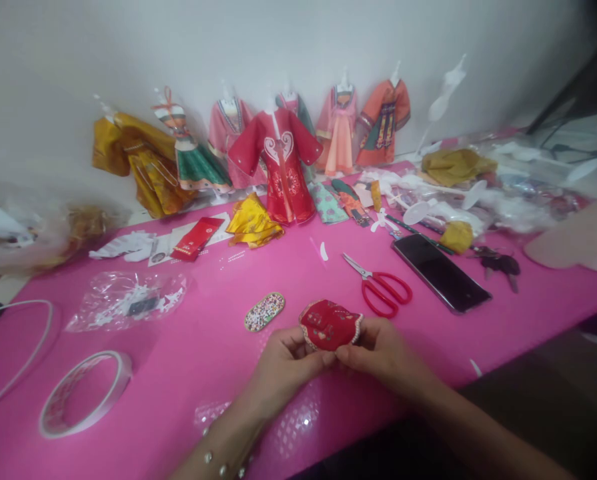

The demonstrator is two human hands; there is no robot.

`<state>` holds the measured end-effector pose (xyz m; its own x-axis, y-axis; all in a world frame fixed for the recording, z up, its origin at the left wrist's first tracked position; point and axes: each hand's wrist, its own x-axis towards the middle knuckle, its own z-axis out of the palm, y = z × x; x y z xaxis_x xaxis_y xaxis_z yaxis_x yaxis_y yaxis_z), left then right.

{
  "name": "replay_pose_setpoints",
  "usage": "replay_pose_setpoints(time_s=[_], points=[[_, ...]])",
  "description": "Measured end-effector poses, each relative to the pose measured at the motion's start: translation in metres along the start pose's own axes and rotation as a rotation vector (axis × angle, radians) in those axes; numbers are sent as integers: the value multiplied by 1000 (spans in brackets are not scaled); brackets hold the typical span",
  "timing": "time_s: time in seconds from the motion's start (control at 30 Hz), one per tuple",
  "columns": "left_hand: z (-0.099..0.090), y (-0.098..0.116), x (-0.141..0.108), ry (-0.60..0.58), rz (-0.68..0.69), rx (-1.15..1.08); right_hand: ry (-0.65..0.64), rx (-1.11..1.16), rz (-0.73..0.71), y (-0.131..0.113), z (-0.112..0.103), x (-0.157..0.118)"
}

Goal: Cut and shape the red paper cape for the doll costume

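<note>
Over the near side of the pink table (178,393), it's 2 hands on 1 red cloth (331,325): left hand (283,363) pinching its left side, right hand (385,353) gripping its right, thumbs close together at the lower edge. A light, even pinch should serve best here, keeping the pale trim (358,329) uncreased; the scissors (385,293) lie just beyond.

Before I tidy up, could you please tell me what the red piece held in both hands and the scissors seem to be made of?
Red piece: probably fabric, mostly matte, judging by its soft curve and embroidered-looking motifs. Scissors: blades likely metal, from their grey sheen; handles smooth red, perhaps plastic or coated metal.
</note>
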<state>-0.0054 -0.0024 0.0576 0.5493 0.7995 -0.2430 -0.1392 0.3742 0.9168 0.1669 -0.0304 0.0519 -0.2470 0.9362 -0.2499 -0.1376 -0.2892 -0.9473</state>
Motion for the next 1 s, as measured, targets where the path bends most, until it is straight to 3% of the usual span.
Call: replay_pose_setpoints(time_s=[0.33,1.0], points=[[-1,1,-1,34,-10,53,-49,4,-21,0,-2,0],[1,2,-1,-64,-15,-20,-110,65,7,2,-4,0]])
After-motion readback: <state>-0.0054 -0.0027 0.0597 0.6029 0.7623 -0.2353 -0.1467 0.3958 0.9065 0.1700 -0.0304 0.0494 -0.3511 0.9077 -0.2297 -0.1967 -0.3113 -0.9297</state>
